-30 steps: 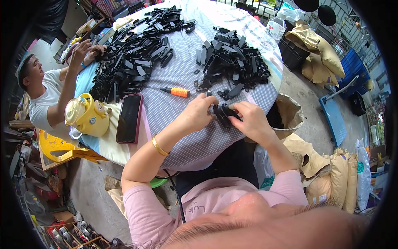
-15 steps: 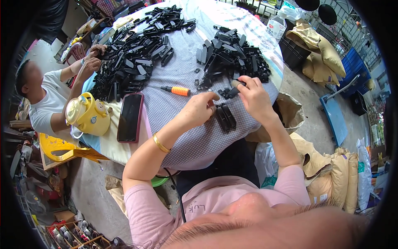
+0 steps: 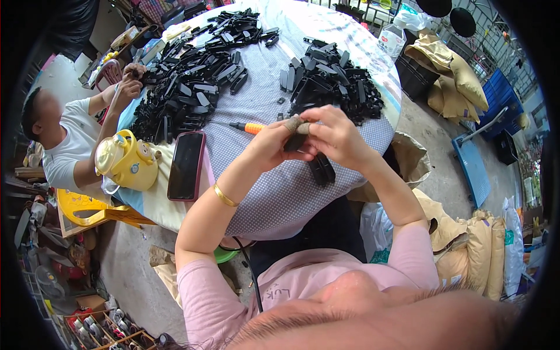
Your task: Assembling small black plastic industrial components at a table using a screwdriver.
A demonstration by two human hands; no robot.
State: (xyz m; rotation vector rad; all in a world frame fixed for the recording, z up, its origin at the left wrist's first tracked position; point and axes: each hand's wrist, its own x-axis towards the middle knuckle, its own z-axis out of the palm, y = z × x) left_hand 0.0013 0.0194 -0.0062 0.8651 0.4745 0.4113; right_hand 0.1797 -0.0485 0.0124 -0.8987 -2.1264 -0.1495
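My left hand (image 3: 269, 149) is closed around a black plastic piece (image 3: 296, 142), held up over the near part of the table. From the other side my right hand (image 3: 341, 140) meets it, its fingertips pressed on the same piece. Greyish-tan covers wrap some of the fingertips. My fingers hide much of the piece. Just below the hands, long black plastic parts (image 3: 322, 171) lie side by side on the cloth. Beyond them is a heap of similar black parts (image 3: 335, 79). An orange-handled screwdriver (image 3: 254, 128) lies left of my hands, partly covered by the left one.
A larger heap of black parts (image 3: 192, 81) covers the table's left side, where another person (image 3: 70, 134) handles some. A phone (image 3: 186, 166) and a yellow jug (image 3: 128, 160) stand near the left edge. Paper sacks (image 3: 466, 245) and a blue trolley (image 3: 469, 169) are at the right.
My hands have come together and lifted a black piece between them. Before, they were apart, low over small parts on the cloth. My left hand now partly covers the screwdriver.
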